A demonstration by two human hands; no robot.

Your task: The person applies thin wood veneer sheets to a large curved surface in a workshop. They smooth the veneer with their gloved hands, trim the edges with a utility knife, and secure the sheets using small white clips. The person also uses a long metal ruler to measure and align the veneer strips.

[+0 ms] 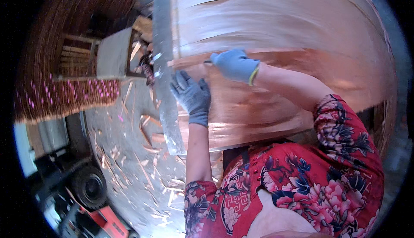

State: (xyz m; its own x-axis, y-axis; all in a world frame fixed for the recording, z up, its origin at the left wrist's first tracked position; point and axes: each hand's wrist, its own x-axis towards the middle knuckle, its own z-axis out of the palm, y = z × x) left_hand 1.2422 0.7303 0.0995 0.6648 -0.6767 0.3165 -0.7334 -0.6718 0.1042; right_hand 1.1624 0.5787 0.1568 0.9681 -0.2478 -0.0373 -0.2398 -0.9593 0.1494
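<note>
A reddish-brown wood veneer sheet (pixel 241 108) lies across the near part of a stack of paler veneer sheets (pixel 267 18). My left hand (pixel 192 95), in a grey glove, rests flat on its left end with the fingers spread. Just to the right and farther off, my right hand (pixel 236 67), in a blue glove with a yellow-green cuff, is closed around a small knife (pixel 208 61). Only the knife's dark tip shows past my fingers, close to the far edge of the reddish sheet; the handle is hidden in my grip.
A grey metal edge (pixel 162 35) runs along the stack's left side. Wood scraps (pixel 151 130) litter the floor. To the left stand piles of brown veneer (pixel 64 95) with pink marks, a pale board (pixel 113 54), and a red and black wheeled machine (pixel 103 220).
</note>
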